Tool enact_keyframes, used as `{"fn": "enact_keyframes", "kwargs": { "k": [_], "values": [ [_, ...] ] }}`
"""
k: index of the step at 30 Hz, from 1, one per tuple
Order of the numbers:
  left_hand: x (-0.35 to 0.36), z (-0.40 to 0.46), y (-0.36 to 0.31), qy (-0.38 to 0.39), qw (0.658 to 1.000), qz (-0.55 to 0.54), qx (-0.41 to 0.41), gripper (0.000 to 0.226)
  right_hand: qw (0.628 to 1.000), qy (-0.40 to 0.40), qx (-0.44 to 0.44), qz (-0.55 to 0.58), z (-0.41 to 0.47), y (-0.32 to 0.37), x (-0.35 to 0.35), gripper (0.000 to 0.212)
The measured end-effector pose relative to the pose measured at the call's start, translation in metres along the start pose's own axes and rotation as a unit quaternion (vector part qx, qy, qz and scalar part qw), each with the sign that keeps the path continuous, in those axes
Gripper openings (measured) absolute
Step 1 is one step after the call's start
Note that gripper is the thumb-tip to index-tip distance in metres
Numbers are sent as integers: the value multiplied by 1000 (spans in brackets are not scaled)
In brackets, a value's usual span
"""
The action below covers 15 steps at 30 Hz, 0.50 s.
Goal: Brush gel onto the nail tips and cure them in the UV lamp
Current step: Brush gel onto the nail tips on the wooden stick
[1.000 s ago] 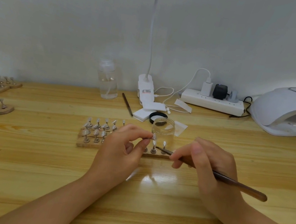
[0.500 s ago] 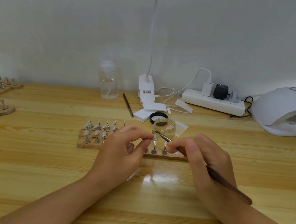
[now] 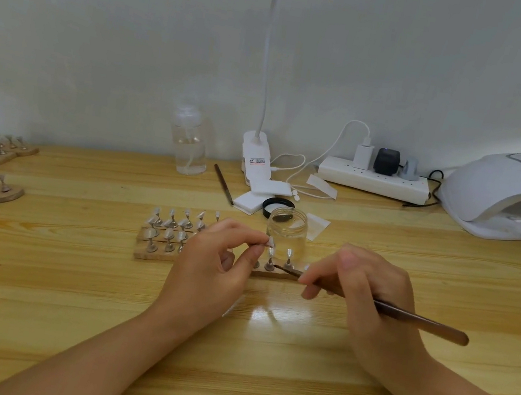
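Just open jar [image 3: 287,232], clear gel inside.

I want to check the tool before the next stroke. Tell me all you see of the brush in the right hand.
The brush is a thin, dark brown stick, lying nearly level over the table. The right hand pinches it near the front. Its fine tip points left, close to a nail tip stand on the wooden board; contact is unclear.

Brush [image 3: 372,304] lowered from jar [image 3: 287,232] rim to board [image 3: 154,254] level (tip now beside front-row stands); right hand [image 3: 370,290] shifted down and outward.
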<state>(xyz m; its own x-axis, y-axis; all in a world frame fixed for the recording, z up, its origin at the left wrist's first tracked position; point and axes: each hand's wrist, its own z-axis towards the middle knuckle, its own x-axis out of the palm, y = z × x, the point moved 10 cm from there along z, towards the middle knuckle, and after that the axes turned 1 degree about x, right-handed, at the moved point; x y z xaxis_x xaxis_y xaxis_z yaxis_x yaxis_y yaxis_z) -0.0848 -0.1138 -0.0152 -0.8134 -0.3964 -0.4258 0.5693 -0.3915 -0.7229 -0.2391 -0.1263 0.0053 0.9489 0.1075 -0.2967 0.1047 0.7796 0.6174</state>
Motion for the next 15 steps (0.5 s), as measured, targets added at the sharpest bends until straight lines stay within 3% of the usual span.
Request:
{"fn": "enact_keyframes", "kwargs": {
  "k": [5,10,15],
  "values": [
    [1,0,-1,3,1000,1,1,31,999,8,-1,-39,2,1,4,39],
    [0,0,0,-1,1000,2,3,34,1000,-3,-6,3,0,3,-1,40],
    [0,0,-5,-1,1000,5,22,30,998,5,-26,-59,2,8,3,39]
  ]
}}
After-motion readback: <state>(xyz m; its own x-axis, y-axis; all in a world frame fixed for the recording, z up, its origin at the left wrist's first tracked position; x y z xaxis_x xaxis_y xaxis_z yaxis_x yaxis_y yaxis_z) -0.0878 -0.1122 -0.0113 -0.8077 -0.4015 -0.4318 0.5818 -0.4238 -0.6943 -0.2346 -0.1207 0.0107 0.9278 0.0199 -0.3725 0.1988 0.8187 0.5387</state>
